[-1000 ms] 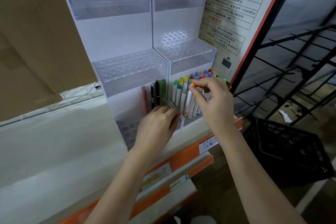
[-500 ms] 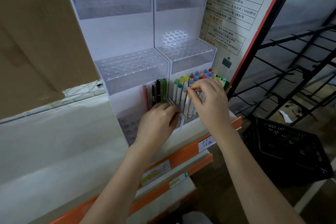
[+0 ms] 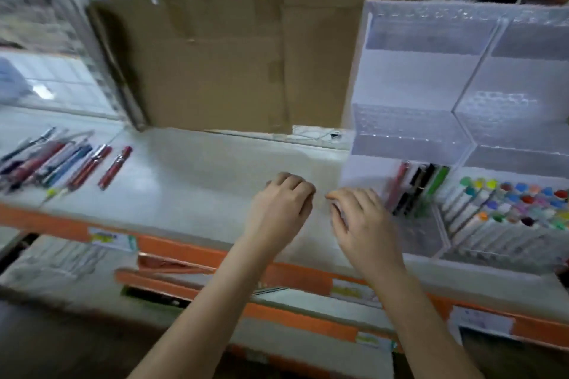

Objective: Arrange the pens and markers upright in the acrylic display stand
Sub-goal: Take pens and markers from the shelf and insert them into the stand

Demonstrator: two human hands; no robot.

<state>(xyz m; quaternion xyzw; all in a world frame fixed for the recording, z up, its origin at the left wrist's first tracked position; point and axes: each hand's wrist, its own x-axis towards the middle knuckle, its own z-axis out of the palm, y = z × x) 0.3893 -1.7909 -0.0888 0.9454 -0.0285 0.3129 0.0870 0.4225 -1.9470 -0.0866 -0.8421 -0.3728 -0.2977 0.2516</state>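
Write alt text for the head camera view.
Two bare hands, left hand and right hand, hover loosely curled and empty over a pale shelf. Right stands an acrylic display stand holding upright markers and pens; loose pens lie far left.

2 hands (image 3: 278,209); 4 upright pens (image 3: 417,189) in 1 acrylic stand (image 3: 409,77); markers (image 3: 505,209) uncountable.

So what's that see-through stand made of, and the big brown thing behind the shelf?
The display stand looks like clear acrylic plastic, glossy: you can see through its walls, and its edges catch the light. The brown sheet looks like cardboard, matte, with fold creases and a torn top edge.
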